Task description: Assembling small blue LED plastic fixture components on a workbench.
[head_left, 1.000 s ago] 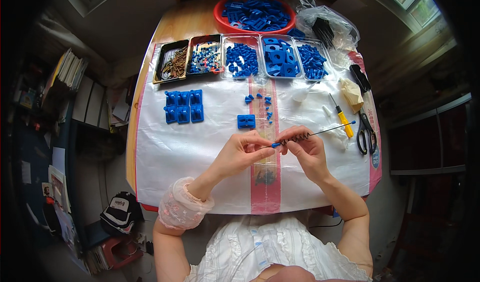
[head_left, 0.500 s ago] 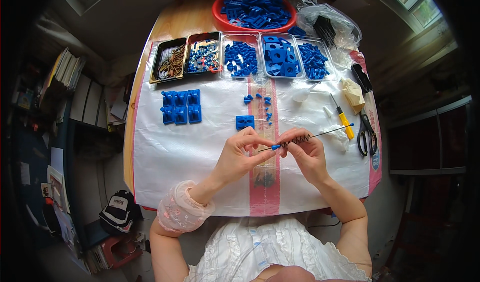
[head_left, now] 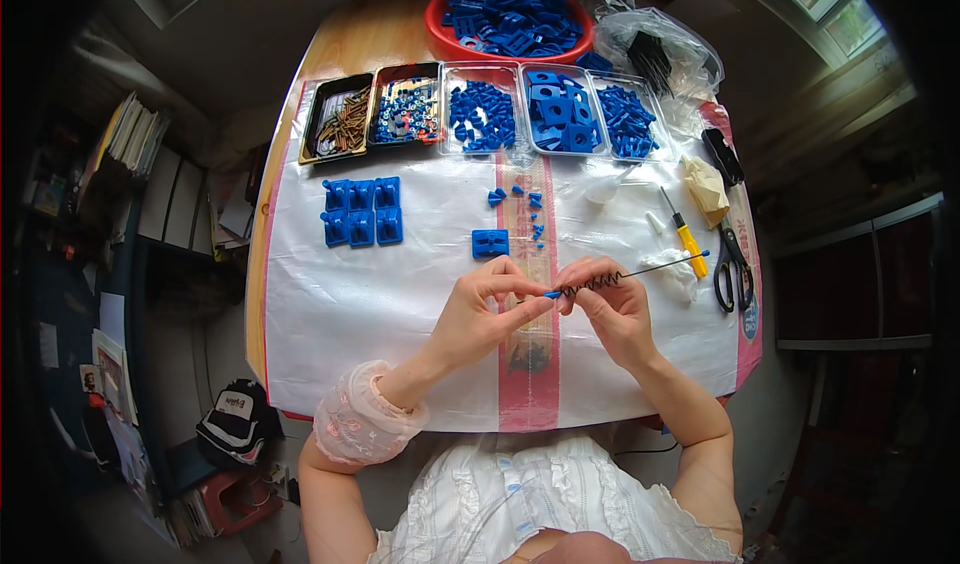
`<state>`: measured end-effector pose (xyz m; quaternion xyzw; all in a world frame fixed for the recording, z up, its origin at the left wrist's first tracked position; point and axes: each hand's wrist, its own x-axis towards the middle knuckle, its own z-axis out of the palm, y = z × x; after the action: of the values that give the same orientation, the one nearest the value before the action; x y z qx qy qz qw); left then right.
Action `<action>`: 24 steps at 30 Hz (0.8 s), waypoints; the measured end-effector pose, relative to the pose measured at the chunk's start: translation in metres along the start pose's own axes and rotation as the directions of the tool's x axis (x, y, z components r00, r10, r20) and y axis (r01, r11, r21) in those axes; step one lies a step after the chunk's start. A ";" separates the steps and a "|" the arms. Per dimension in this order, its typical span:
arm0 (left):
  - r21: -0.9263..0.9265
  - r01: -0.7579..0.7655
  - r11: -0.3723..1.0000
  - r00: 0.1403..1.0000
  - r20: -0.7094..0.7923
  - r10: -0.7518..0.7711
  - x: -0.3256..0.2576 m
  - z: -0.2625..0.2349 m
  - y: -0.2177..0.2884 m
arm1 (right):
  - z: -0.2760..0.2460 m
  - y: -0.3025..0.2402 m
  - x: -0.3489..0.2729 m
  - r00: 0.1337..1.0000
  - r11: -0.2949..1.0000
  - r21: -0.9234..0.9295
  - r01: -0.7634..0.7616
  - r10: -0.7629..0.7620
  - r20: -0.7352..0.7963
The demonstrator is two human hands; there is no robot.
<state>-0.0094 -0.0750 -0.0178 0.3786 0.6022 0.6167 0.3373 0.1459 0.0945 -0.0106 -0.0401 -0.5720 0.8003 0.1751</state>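
My left hand point(head_left: 480, 314) pinches the small blue end point(head_left: 552, 294) of a thin rod point(head_left: 650, 267). My right hand point(head_left: 610, 309) pinches the dark spring point(head_left: 592, 284) that sits around this rod. I hold both above the white sheet point(head_left: 400, 294) on the tabletop point(head_left: 350, 44), near its middle. A blue block point(head_left: 490, 243) lies just beyond my hands.
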 end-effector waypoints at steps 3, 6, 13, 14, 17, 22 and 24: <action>0.037 -0.021 0.999 1.000 -0.019 0.022 0.001 0.000 0.004 | 0.000 0.001 -0.001 1.000 1.000 -0.003 0.003 -0.003 -0.002; 0.032 -0.043 0.999 0.998 -0.035 0.045 0.001 0.000 0.004 | 0.000 0.001 0.000 1.000 1.000 -0.011 0.001 -0.001 -0.001; 0.024 -0.034 0.999 0.999 -0.010 0.034 0.001 0.001 0.001 | 0.001 -0.002 0.000 1.000 1.000 -0.018 -0.020 0.020 -0.012; 0.026 -0.023 0.999 1.000 -0.003 0.023 0.000 0.001 0.002 | 0.000 -0.002 0.000 1.000 1.000 -0.022 -0.022 0.022 -0.014; -0.013 0.020 1.000 1.000 0.016 -0.019 -0.001 0.001 -0.001 | 0.000 -0.003 0.000 1.000 0.999 -0.040 -0.025 0.025 -0.016; 0.204 -0.103 0.974 0.994 -0.004 0.106 -0.001 0.000 -0.001 | 0.004 -0.008 -0.001 0.999 0.997 -0.067 -0.036 0.035 -0.014; 0.165 -0.080 0.983 0.997 -0.003 0.081 -0.001 0.000 -0.002 | 0.006 -0.009 -0.001 0.998 0.996 -0.073 -0.048 0.046 -0.034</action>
<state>-0.0086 -0.0759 -0.0203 0.4260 0.6369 0.5800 0.2766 0.1470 0.0913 0.0002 -0.0728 -0.5973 0.7817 0.1639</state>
